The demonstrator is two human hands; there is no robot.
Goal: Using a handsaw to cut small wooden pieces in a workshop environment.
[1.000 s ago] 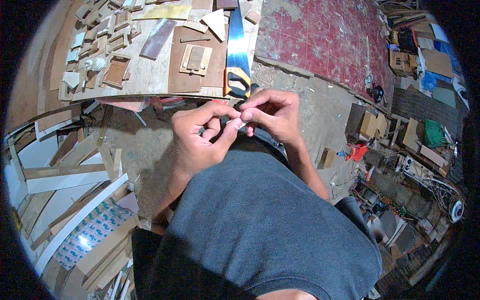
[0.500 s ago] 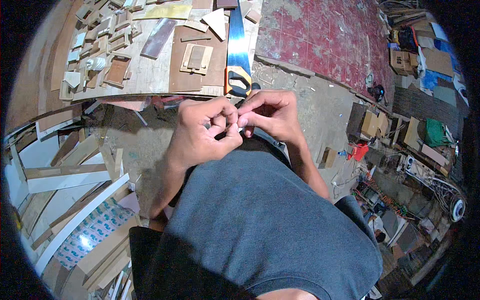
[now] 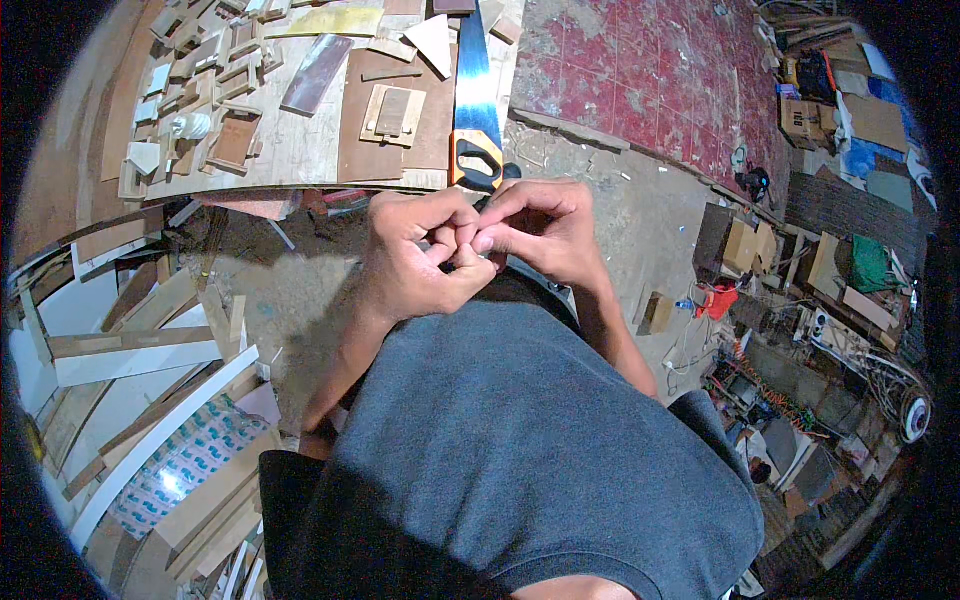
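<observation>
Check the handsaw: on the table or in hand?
On the table: the handsaw lies flat near the right edge; left hand and right hand meet clear of it.

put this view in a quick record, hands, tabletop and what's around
left hand: fingers curled, tips meeting the other hand's
right hand: thumb and index finger brought together
between fingertips: hidden, cannot tell what is held
position: both hands in front of the dark grey shirt, near the tabletop's edge
saw: on the tabletop, orange and black handle toward the person
left of saw: small framed wooden panel on a brown board
far left on tabletop: many small wood pieces, white spiral bulb
right of tabletop: worn red tiled surface
</observation>
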